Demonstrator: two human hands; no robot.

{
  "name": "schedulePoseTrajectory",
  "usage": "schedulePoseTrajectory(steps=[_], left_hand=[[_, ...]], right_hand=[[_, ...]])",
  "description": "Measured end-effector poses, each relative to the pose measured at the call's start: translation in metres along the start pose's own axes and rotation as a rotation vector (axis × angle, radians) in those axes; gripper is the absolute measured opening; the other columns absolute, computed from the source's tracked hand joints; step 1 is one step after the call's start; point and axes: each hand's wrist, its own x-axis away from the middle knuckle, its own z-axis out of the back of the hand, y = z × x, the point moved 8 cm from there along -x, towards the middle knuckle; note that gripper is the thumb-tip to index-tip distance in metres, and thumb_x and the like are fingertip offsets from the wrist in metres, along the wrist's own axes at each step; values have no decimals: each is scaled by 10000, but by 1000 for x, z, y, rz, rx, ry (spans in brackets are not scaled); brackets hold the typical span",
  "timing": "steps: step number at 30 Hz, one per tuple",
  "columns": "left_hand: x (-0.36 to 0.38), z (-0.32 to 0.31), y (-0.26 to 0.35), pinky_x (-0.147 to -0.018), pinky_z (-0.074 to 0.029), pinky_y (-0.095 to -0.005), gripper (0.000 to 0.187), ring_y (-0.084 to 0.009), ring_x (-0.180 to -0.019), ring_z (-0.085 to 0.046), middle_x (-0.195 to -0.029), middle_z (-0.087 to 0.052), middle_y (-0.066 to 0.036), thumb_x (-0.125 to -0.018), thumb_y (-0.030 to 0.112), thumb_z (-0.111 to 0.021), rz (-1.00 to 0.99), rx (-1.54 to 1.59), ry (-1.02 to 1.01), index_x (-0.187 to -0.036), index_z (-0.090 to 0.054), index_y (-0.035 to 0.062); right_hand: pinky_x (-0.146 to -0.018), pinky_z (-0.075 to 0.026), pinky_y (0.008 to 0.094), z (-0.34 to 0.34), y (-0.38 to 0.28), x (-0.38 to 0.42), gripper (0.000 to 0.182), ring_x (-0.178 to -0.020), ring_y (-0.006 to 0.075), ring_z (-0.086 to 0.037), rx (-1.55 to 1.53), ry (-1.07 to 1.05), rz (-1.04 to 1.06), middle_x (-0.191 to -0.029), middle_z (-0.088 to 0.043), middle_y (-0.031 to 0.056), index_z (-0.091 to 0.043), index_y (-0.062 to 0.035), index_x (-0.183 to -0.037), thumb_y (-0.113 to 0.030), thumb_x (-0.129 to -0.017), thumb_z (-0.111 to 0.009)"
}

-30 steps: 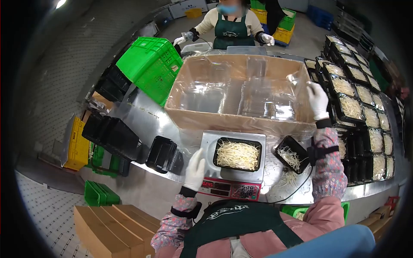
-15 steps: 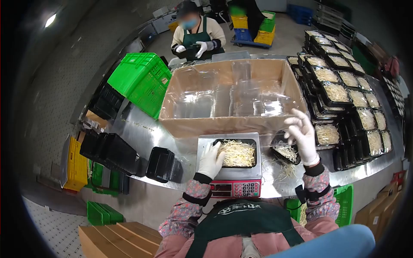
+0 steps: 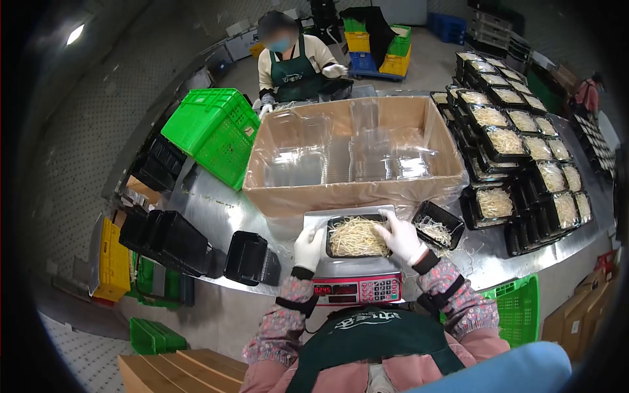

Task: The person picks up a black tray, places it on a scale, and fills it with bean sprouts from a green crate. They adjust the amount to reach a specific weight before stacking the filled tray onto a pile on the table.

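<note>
A black plastic tray heaped with bean sprouts (image 3: 357,237) rests on the silver platform of a digital scale (image 3: 357,289), whose red display is lit. My left hand (image 3: 308,249), in a white glove, is beside the tray's left edge with fingers extended. At the right edge, my gloved right hand (image 3: 403,237) has its fingers apart, thumb over the sprouts and other fingertips near the rim. Just right of the scale, a second black tray (image 3: 449,214) sits tilted, holding a smaller amount of sprouts.
A cardboard box (image 3: 357,194) of clear plastic lids stands behind the scale. Stacked filled trays (image 3: 508,141) line the right side. Nested black trays (image 3: 246,257) stand on the left, below a tilted green crate (image 3: 213,134). Across the table is a co-worker (image 3: 295,69) in an apron.
My right hand has come down and left from above the second tray to the sprout tray. My left hand has shifted slightly left, off the sprouts. The co-worker's hands have separated.
</note>
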Motion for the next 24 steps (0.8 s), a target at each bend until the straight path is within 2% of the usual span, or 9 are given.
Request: schedulePoseTrajectory(steps=[2, 4, 6, 7, 11, 14, 21, 22, 24], left_hand=[[-21, -13, -1, -789, -510, -304, 281, -217, -829, -672, -885, -714, -135, -929, 243, -607, 22, -242, -14, -1026, -694, -6], [-23, -29, 12, -746, -502, -277, 200, -130, -816, -643, -939, -715, -76, -923, 128, -631, -19, -474, -83, -1064, -689, -1], [-36, -36, -33, -793, -514, -292, 215, -162, -872, -666, -976, -721, -104, -909, 144, -651, -19, -270, -127, -1042, -701, -16], [-31, -40, -21, -813, -515, -289, 227, -165, -890, -668, -985, -721, -109, -907, 143, -654, -12, -249, -163, -1061, -696, -18], [-27, -47, -40, -859, -505, -277, 235, -164, -916, -659, -985, -714, -101, -888, 119, -670, 113, -11, -243, -1063, -691, -36], [-34, -54, -61, -820, -516, -285, 271, -165, -871, -656, -964, -708, -76, -845, 120, -712, 237, 177, -337, -1060, -684, -42], [-14, -41, -40, -733, -516, -271, 232, -146, -844, -647, -929, -695, -69, -842, 128, -743, 168, 257, -180, -1032, -683, 9], [7, -30, -23, -725, -545, -291, 344, -161, -869, -643, -986, -666, -90, -844, 150, -753, 461, 138, -203, -1124, -616, 6], [38, -20, -22, -727, -579, -334, 390, -197, -888, -644, -1027, -622, -106, -860, 142, -733, 623, 174, -283, -1170, -544, -2]], right_hand=[[-606, -521, 458, -8, 16, -20, 346, -651, 346, -660, 231, 17, -9, -733, -676, 157, -561, -86, -1103, -373, -913, -601], [-604, -519, 455, -12, 34, -28, 307, -671, 344, -666, 330, 21, -56, -726, -673, 167, -616, -79, -938, -383, -916, -583], [-623, -520, 457, -18, 52, -20, 316, -676, 349, -665, 308, -33, -88, -727, -673, 167, -636, -70, -923, -382, -915, -584], [-648, -519, 460, -14, 57, -13, 339, -709, 364, -662, 232, -16, -137, -734, -673, 179, -644, -59, -932, -392, -915, -581], [-678, -502, 335, -47, 103, 6, 253, -736, 194, -667, -391, 18, -310, -781, -688, 125, -634, -34, -915, -287, -918, -628], [-606, -409, 208, -68, 118, 10, 111, -650, 31, -504, -878, 58, -540, -721, -589, -50, -606, -64, -826, -118, -889, -680], [-652, -423, 196, -60, 113, 21, 188, -729, 19, -514, -905, 80, -490, -824, -617, -24, -601, -46, -905, -218, -920, -675], [-587, -467, 203, -40, 92, 30, 229, -676, 53, -570, -870, -19, -571, -807, -615, -1, -558, -43, -968, -228, -914, -683], [-487, -517, 232, -30, 75, 59, 278, -616, 120, -644, -784, -313, -754, -771, -601, 24, -503, -47, -999, -224, -902, -694]])
